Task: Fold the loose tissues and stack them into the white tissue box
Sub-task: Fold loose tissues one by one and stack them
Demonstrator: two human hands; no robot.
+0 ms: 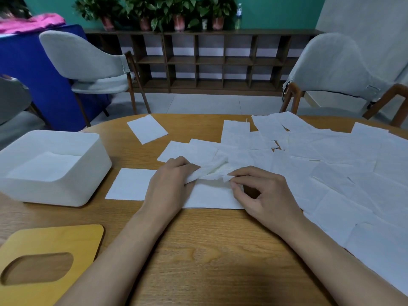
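Crumpled tissue (209, 171) on worktop (198, 250), long axis left-right between hands. Left hand (170, 182) grips its left end, fingers curled; right hand (262, 195) pinches the right end. The white tissue box (66, 193) sits well left, nearer left hand.

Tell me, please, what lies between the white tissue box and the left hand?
One flat square white tissue lies between the white plastic tissue box and the left hand, shown in the head view.
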